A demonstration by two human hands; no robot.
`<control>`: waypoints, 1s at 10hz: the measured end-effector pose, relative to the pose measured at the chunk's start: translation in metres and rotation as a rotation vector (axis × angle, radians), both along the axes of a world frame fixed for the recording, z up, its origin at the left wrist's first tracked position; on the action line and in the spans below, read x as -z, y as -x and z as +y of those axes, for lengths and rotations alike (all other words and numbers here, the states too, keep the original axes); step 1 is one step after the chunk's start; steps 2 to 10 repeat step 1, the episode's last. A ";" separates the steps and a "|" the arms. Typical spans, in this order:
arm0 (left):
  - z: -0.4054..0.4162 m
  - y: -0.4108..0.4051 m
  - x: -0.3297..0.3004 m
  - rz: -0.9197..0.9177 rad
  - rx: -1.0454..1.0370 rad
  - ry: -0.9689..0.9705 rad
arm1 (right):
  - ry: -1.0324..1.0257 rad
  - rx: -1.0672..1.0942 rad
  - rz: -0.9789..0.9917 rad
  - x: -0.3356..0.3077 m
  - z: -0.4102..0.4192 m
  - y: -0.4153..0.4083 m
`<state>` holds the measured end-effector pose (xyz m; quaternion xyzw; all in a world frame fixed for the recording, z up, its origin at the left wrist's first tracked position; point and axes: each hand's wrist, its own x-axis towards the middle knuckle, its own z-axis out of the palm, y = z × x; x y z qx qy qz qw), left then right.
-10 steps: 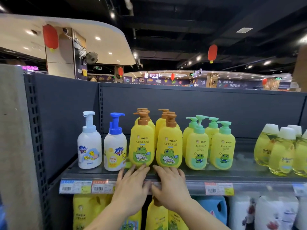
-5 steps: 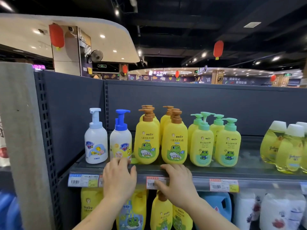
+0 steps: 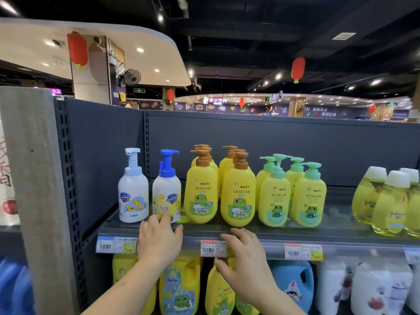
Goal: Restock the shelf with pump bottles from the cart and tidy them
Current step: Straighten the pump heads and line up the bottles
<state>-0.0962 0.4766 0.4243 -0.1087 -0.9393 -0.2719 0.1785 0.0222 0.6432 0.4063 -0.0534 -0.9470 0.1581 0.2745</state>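
Observation:
On the grey shelf (image 3: 341, 233) stand a white pump bottle with a pale blue pump (image 3: 133, 189), a white one with a dark blue pump (image 3: 166, 189), two rows of yellow bottles with brown pumps (image 3: 201, 189) (image 3: 238, 194), and yellow bottles with green pumps (image 3: 275, 196) (image 3: 309, 198). My left hand (image 3: 160, 239) rests on the shelf's front edge, fingertips touching the base of the dark-blue-pump bottle, fingers apart and holding nothing. My right hand (image 3: 244, 255) lies spread over the shelf edge below the brown-pump bottles, empty.
Clear yellow bottles with white caps (image 3: 386, 201) fill the shelf's right end. Price tags (image 3: 212, 248) line the shelf lip. Below hang yellow refill jugs (image 3: 179, 289) and a blue jug (image 3: 293, 283). A grey post (image 3: 38, 189) borders the left side.
My left hand has slid left from the brown-pump bottles to the dark-blue-pump bottle. My right hand has drawn back slightly to the shelf lip. The view shifted left.

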 end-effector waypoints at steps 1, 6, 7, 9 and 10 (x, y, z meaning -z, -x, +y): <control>-0.002 -0.014 0.000 0.046 0.015 -0.004 | 0.020 -0.036 0.168 0.014 -0.004 -0.028; -0.002 -0.014 0.000 0.046 0.015 -0.004 | 0.020 -0.036 0.168 0.014 -0.004 -0.028; -0.002 -0.014 0.000 0.046 0.015 -0.004 | 0.020 -0.036 0.168 0.014 -0.004 -0.028; -0.002 -0.014 0.000 0.046 0.015 -0.004 | 0.020 -0.036 0.168 0.014 -0.004 -0.028; -0.002 -0.014 0.000 0.046 0.015 -0.004 | 0.020 -0.036 0.168 0.014 -0.004 -0.028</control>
